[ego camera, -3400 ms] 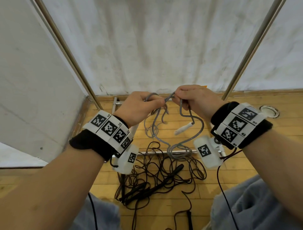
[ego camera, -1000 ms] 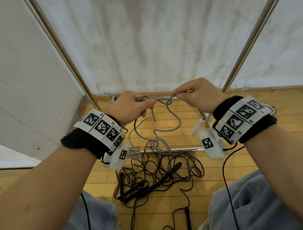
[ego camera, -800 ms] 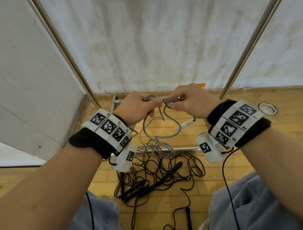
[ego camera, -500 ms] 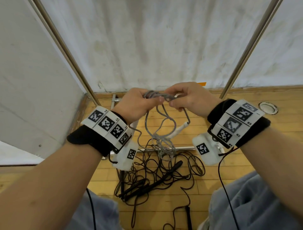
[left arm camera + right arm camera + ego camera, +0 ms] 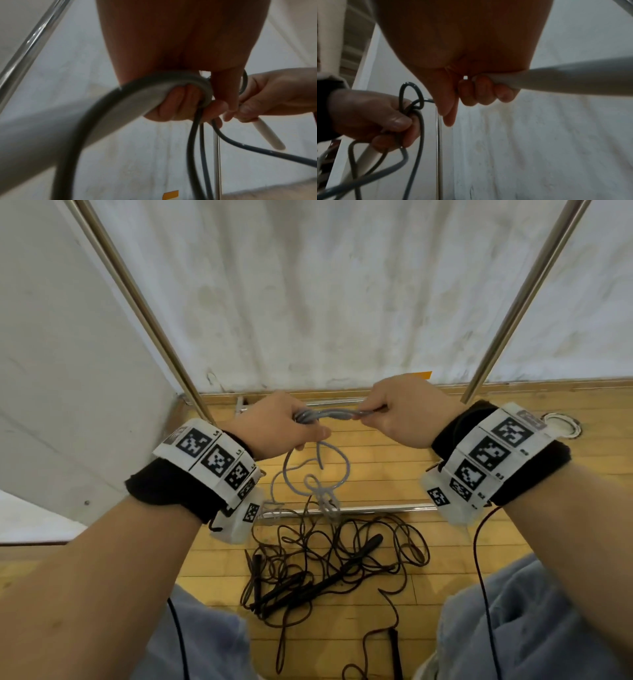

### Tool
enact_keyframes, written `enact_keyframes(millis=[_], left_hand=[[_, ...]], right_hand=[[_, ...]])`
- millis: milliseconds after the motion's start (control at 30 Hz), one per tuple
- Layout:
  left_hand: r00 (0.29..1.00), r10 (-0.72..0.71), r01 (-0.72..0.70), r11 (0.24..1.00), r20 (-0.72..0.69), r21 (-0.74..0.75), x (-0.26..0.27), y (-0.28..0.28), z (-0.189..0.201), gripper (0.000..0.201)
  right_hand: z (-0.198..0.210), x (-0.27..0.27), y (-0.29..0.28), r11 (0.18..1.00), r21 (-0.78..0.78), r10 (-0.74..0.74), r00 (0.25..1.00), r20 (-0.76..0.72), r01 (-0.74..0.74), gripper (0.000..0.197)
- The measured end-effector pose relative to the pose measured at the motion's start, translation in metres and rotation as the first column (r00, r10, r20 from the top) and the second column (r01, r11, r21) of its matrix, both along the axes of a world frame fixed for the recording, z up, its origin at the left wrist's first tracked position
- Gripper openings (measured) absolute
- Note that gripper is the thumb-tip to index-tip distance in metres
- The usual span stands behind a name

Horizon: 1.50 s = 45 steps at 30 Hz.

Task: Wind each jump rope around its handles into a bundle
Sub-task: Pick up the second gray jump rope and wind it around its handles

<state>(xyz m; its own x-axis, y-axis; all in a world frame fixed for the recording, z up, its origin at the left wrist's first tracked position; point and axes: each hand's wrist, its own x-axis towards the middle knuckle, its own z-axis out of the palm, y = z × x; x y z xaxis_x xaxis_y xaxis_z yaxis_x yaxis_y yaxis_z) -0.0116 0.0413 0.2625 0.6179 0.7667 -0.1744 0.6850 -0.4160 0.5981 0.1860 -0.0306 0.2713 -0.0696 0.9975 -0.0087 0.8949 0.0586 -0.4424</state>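
Since half a second ago, both hands have drawn apart, pulling the grey jump rope (image 5: 325,416) into a taut horizontal span between them.

My left hand (image 5: 277,429) curls round the gathered coils and one white handle, anchoring the bundle; my right hand (image 5: 404,412) pinches the strands and grips the other white handle (image 5: 556,79), tensioning the next turn, I judge. Slack loops hang beneath. Counted: one grey rope in hand, two white handles; black jump ropes (image 5: 325,563) lie tangled on the wooden floor (image 5: 376,460), at least two by their handles, exact number unclear.
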Motion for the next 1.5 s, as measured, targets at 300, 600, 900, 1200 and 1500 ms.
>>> enact_keyframes(millis=[300, 600, 900, 1200, 1500], left_hand=[[0.964, -0.064, 0.075, 0.997, -0.257, 0.034, 0.008, -0.007, -0.001, 0.031], [0.930, -0.038, 0.112, 0.977, -0.366, 0.183, 0.020, -0.018, -0.002, 0.031], [0.991, -0.027, 0.021, 0.999, 0.134, 0.049, 0.018, -0.020, -0.008, 0.007], [0.986, 0.154, -0.168, 0.935, 0.070, 0.314, -0.003, 0.004, 0.004, 0.021], [0.972, -0.034, 0.083, 0.976, -0.233, 0.203, 0.009, -0.008, -0.007, 0.016]], right_hand=[[0.004, -0.011, -0.006, 0.995, -0.101, 0.033, 0.940, 0.340, 0.002, 0.029], [-0.004, -0.037, -0.008, 0.990, -0.107, 0.126, 0.899, 0.420, -0.089, 0.029], [-0.008, -0.032, -0.006, 0.983, -0.128, 0.118, 0.987, -0.109, -0.132, 0.067], [-0.014, 0.000, -0.007, 0.986, -0.166, -0.034, 0.969, -0.245, -0.008, 0.019], [0.001, -0.020, -0.009, 0.970, -0.220, 0.165, 0.945, 0.283, -0.103, 0.030]])
